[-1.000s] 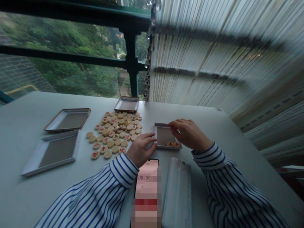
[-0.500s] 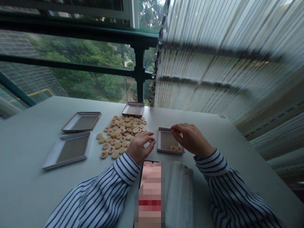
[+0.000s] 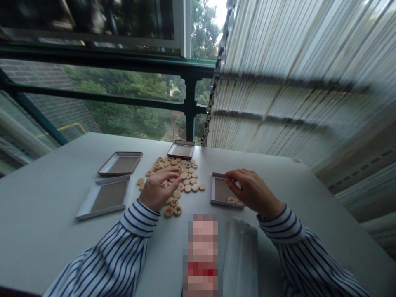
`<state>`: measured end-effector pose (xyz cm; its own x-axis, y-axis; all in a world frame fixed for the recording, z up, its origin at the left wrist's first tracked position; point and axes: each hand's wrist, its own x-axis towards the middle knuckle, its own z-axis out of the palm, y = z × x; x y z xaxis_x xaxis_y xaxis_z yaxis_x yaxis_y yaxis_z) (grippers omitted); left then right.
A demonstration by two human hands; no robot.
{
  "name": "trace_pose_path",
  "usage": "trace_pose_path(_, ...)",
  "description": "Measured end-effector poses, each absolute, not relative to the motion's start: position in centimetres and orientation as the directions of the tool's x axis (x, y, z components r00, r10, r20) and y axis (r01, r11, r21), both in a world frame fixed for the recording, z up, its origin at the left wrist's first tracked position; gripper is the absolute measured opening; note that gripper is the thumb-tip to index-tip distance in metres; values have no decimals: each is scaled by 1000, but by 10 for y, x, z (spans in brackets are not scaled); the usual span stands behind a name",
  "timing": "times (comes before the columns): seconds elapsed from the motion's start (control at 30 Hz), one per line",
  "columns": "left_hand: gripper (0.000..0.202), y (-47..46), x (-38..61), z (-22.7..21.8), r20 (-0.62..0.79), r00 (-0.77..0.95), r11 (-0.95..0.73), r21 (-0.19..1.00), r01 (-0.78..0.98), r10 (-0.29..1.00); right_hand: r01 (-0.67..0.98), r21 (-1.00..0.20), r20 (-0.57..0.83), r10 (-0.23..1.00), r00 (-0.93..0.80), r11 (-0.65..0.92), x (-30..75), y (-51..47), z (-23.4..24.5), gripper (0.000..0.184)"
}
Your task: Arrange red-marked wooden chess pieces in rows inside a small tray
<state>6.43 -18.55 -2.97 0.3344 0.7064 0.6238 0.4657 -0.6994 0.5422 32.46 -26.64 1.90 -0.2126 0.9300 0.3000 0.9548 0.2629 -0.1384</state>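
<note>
At the bottom of the frame, right of centre, a white pouch [image 3: 241,255] lies on the pale table [image 3: 46,198] between two striped sleeves.

Just above it the two hands work well apart. The left hand [image 3: 157,192], left of centre, is palm down on the near edge of a spread of round wooden discs [image 3: 185,177]. Its fingers curl over several of them, and I cannot tell whether they grip one. Two discs lie just beside its wrist, and the rest fan out beyond its fingertips toward centre frame.

The right hand [image 3: 253,192], right of centre, arches over a small tray [image 3: 221,190]. Its bent fingers reach the tray's far right rim, but I cannot tell if they pinch anything. Two red-marked pieces [image 3: 231,200] sit in the tray's near corner, just beside the heel of that hand. The tray lies near the spread but apart from it.

Left of the left hand is a grey tray [image 3: 88,206], and beyond it a brown tray [image 3: 136,159]. A third brown tray [image 3: 181,149] sits at the far edge of the spread. Behind are a window [image 3: 123,111] upper left and blinds [image 3: 293,82] upper right.
</note>
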Motion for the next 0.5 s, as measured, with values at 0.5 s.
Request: trace_pose_path(0.5,10,-181,28,-47,553,603,-818,415,398,574,916,-153,308,899,-312,370,282,-269,16,22)
